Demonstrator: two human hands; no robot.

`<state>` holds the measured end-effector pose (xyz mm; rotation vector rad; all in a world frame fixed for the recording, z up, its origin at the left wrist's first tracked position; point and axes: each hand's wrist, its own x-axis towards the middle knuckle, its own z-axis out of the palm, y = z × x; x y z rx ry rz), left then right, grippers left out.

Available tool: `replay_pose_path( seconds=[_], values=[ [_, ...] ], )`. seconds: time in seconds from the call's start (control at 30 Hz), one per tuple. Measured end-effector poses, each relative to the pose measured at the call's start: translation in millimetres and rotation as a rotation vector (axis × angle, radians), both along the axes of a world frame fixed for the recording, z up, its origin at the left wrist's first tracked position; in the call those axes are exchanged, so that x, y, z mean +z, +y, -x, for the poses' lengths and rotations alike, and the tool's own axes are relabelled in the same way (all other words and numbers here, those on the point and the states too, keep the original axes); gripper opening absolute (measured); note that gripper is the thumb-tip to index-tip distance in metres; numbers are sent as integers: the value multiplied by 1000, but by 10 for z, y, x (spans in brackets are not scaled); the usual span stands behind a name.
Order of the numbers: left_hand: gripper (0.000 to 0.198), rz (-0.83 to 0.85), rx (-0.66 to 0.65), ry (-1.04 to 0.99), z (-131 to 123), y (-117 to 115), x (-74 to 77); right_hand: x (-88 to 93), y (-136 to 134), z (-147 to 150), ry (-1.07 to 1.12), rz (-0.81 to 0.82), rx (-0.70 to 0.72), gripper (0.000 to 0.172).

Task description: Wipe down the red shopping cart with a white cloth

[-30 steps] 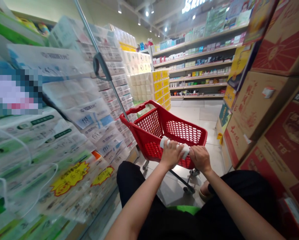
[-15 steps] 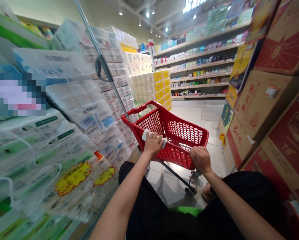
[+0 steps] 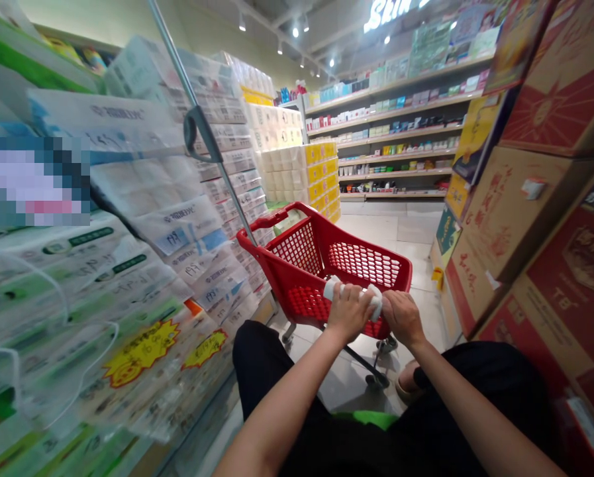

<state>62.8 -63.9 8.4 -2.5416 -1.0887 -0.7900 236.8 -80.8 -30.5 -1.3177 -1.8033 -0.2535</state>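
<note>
A red plastic shopping cart (image 3: 300, 265) on wheels stands in front of me, its basket walls pierced with holes. My left hand (image 3: 349, 311) is closed over a white cloth or tissue (image 3: 376, 303), pressed on the cart's near rim. Beside it, my right hand (image 3: 403, 317) grips the same rim close to the corner, and the two hands almost touch. From the cart's handle end rises a metal pole (image 3: 177, 59) with a grey hook (image 3: 202, 136). What I can see of the basket's inside holds no goods.
Stacked tissue packs (image 3: 177, 225) with yellow price tags (image 3: 142, 353) crowd the left side. Cardboard cartons (image 3: 508, 205) are piled on the right. Shelves of boxed products (image 3: 386, 126) line the back wall, beyond a tiled floor (image 3: 371, 232).
My left hand has slid right along the cart's rim with the white cloth, coming up beside my right hand. The right hand keeps its hold; the cart has barely shifted.
</note>
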Motion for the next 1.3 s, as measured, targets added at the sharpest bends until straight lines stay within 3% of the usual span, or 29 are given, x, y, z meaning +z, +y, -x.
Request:
replay_pose_path(
  seconds=[0.13,0.23,0.3,0.37,0.43,0.5,0.63,0.9,1.07,1.3],
  values=[
    [52,81,-172,-83,126,39,151,238,-45,69,131,-12,-64,32],
    [49,98,-268,-152,325,140,300,446,-54,193,-114,-11,-109,45],
    [37,57,-178,-183,530,275,380,528,-45,276,-312,70,-89,40],
    [30,1,-1,-198,771,455,414,547,-28,342,-433,173,-87,38],
    [24,-39,149,-170,996,637,395,528,-2,394,-496,248,-120,39],
    [19,-40,210,-90,1154,775,343,509,38,452,-532,277,-153,40],
    [22,-35,236,2,1238,866,267,567,202,674,-574,311,-158,40],
    [47,5,157,54,1163,853,328,795,682,1148,-572,393,-68,34],
    [45,6,155,57,1134,907,325,749,699,969,-578,396,-113,36],
    [48,7,150,2,1097,929,283,541,367,194,-609,267,-143,38]
  ],
)
